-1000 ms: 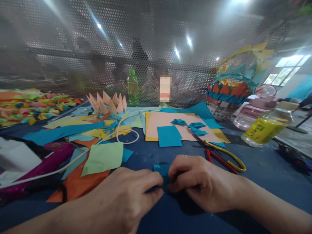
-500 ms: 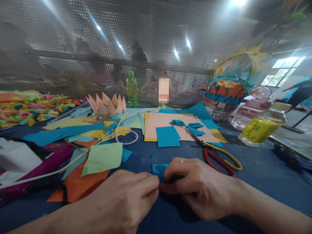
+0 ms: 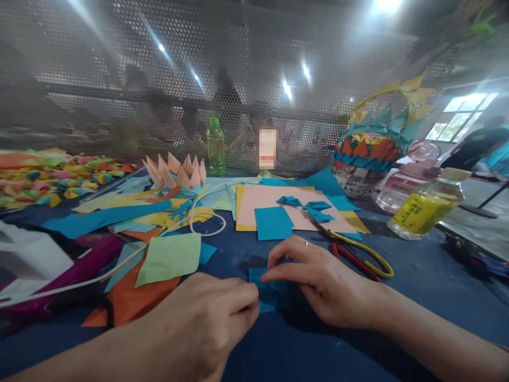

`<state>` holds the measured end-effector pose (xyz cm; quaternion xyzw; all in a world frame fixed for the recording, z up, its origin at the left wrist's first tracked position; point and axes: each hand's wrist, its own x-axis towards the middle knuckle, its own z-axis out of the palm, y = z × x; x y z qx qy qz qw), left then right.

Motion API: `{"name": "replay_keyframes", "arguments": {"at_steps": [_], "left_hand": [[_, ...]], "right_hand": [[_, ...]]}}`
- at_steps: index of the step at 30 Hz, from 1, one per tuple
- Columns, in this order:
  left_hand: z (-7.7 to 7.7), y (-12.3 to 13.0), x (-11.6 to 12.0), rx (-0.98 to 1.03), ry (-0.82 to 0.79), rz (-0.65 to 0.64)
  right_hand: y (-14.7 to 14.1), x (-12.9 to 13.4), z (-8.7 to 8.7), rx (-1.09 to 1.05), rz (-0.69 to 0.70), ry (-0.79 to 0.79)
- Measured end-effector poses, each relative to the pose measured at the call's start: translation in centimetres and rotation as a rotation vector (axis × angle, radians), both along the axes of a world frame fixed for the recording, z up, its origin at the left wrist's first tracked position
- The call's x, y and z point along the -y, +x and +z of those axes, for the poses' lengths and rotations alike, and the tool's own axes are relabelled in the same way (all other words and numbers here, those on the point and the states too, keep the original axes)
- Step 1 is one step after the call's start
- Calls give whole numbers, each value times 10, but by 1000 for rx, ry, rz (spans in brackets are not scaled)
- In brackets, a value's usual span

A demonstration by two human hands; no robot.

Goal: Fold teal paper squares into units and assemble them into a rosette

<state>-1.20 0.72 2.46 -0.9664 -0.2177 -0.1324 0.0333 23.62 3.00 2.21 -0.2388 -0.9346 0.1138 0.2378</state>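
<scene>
A small piece of blue paper (image 3: 273,298) lies on the dark blue table in front of me. My left hand (image 3: 210,313) is closed at the paper's left edge, its fingertips pressed together there. Over the paper's right side is my right hand (image 3: 322,276), with a ring on one finger. Its fingers are bent but apart, and one fingertip is close above the paper; I cannot tell if it touches. Beyond my hands a blue paper square (image 3: 273,223) and several folded blue paper pieces (image 3: 318,206) rest on pink sheets (image 3: 258,196).
Scissors (image 3: 358,249) with red and yellow handles lie beside my right hand. Left are paper scraps (image 3: 170,257), a purple glue gun (image 3: 91,254) with its white cord, and a pink pointed paper ring (image 3: 175,172). Bottles (image 3: 429,204) and a paper basket (image 3: 363,164) stand at right.
My right hand has lifted up and away from the blue paper, and its fingers have spread, showing more of the sheet. My left hand has stayed nearly in place.
</scene>
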Motion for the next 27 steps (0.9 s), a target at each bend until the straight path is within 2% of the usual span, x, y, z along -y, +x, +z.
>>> {"name": "replay_keyframes", "arguments": {"at_steps": [3,8,18,27], "left_hand": [[1,0,-1,25,-20,-26],[1,0,-3,87,50,-57],[7,5,1,95,21,-50],[4,9,0,102,1,-45]], "right_hand": [[1,-2,1,70,-11,-88],[0,-1,4,110,-31,-153],[0,0,3,132,-72,-130],[-3,5,1,107,-113,-155]]}}
